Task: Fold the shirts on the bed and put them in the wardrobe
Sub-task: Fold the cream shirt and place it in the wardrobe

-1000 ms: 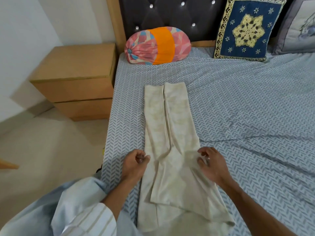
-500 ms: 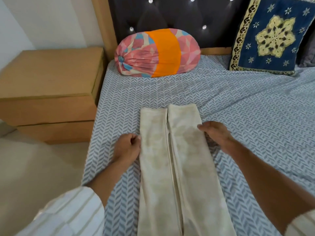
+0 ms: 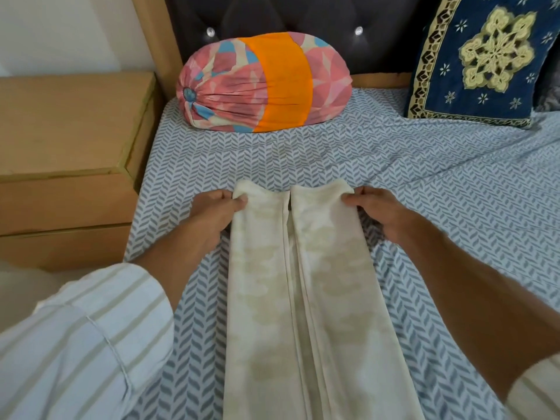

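A cream shirt (image 3: 303, 283) lies lengthwise on the bed (image 3: 424, 207), both sides already folded in to meet along the middle, so it forms a long narrow strip. The left hand (image 3: 212, 215) pinches its far left corner and the right hand (image 3: 378, 212) pinches the far right corner. Judging from this, the lengthwise folds are done; the crosswise folds and the trip to the wardrobe, which is out of view, remain.
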